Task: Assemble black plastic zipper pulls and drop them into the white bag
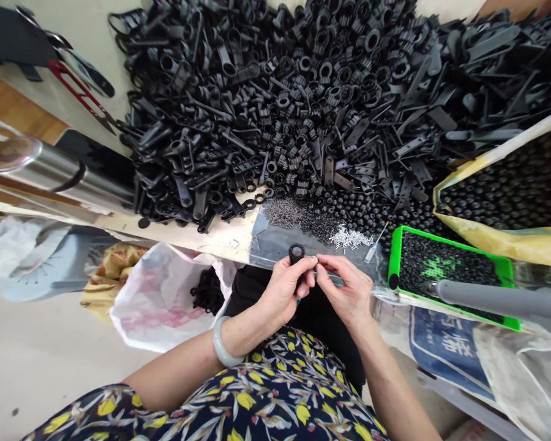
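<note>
My left hand (284,288) is closed round a black plastic part with a ring-shaped end (297,251), which sticks up above the fingers. The rest of that part is hidden in the hand. Close beside it, my right hand (346,283) pinches with thumb and forefinger against the left fingertips; whatever lies in the pinch is too small to make out. Both hands are just in front of the table edge. Behind them, on a grey mat (275,242), lie small metal pieces (284,212) and a heap of white pins (350,236).
Black plastic parts (220,116) are piled across the table. A screwdriver (373,250) lies right of the pins, near a green tray (396,254) of small black pieces. A yellow-edged sack (509,239) stands right, a steel flask (37,162) left, and a white bag (151,300) below the edge.
</note>
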Demonstrator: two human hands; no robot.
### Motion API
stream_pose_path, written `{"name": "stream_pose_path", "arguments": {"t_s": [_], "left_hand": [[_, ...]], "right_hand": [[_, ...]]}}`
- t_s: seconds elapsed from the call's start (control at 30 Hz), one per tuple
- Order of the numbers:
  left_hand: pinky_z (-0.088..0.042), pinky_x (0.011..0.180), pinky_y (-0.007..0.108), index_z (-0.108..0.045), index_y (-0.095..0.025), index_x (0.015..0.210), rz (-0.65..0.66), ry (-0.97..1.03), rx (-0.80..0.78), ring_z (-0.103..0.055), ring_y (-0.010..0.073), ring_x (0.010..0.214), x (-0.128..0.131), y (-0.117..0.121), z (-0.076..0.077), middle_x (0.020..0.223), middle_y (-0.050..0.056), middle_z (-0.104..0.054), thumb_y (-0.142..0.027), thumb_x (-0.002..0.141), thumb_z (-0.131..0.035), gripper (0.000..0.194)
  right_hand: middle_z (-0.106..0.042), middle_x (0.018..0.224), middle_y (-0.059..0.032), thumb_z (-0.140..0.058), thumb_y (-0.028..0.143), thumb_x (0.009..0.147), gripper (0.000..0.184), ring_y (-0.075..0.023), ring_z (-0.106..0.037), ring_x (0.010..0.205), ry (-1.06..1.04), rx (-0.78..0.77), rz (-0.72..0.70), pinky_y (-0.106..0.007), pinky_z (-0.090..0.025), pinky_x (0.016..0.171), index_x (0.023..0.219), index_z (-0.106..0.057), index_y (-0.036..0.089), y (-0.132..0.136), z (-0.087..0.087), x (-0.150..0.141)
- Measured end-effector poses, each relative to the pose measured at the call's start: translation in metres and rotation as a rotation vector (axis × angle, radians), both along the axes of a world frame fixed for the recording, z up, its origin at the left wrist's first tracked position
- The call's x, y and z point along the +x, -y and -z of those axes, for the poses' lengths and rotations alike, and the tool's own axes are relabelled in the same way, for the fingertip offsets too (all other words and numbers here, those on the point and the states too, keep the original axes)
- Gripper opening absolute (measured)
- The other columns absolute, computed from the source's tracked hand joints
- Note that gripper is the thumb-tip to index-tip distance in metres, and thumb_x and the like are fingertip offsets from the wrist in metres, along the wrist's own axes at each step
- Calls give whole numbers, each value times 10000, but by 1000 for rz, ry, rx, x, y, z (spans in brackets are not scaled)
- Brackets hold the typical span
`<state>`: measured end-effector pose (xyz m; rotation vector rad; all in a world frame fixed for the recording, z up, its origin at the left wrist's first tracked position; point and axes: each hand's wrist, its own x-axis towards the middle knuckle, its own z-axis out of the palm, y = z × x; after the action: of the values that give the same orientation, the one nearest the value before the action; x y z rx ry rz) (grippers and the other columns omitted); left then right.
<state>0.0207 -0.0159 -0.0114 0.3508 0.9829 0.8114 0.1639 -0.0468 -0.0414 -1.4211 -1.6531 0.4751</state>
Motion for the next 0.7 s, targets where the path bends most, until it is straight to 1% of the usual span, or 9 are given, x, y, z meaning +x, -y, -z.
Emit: {"name": "stream_pose_path", "arguments": {"t_s": [0.13, 0.27, 0.4, 0.5, 0.6, 0.7], "left_hand": [[-192, 428, 207, -622, -141, 677, 24, -1, 25, -367, 31, 416, 1, 1, 2, 538, -34, -550, -397, 757, -824, 336], [-204, 449, 220, -640, -143, 731, 80, 42, 25, -391, 43, 435, -1, 3, 2, 574, -22, -577, -408, 779, -812, 320], [-279, 512, 237, -695, -143, 911, 195, 97, -28, -436, 67, 468, -9, 3, -6, 654, 6, -644, -309, 764, -752, 229], [-337, 563, 256, -685, -142, 933, 276, 137, -66, -491, 92, 527, -16, 3, -15, 736, 44, -683, -240, 726, -690, 229], [-367, 606, 267, -658, -161, 1026, 334, 170, -83, -522, 110, 577, -21, 4, -19, 803, 59, -700, -213, 732, -652, 299], [-368, 622, 266, -607, -184, 1117, 346, 162, -82, -530, 117, 596, -23, 5, -19, 829, 55, -703, -202, 762, -626, 357]], "right_hand": [[-796, 994, -37, -670, 214, 972, 167, -159, -762, 798, 9, 6, -1, -289, -628, 744, 1117, -744, 251, 1, -1, 3], [-790, 962, -28, -680, 202, 958, 156, -165, -756, 821, 13, 8, 1, -294, -610, 761, 1092, -743, 251, 1, -1, 8], [-781, 953, -29, -666, 206, 953, 133, -174, -745, 824, -35, -30, 25, -312, -606, 767, 1051, -743, 251, 2, -1, 17], [-773, 945, -28, -656, 214, 955, 114, -175, -736, 814, -68, -67, 46, -317, -603, 756, 1020, -741, 251, 4, -1, 23], [-772, 948, -28, -660, 213, 952, 112, -180, -732, 829, -86, -76, 59, -322, -597, 760, 1014, -744, 254, 8, -1, 29], [-775, 943, -30, -666, 199, 944, 117, -186, -732, 828, -83, -53, 67, -332, -591, 763, 1007, -746, 257, 12, -1, 32]]}}
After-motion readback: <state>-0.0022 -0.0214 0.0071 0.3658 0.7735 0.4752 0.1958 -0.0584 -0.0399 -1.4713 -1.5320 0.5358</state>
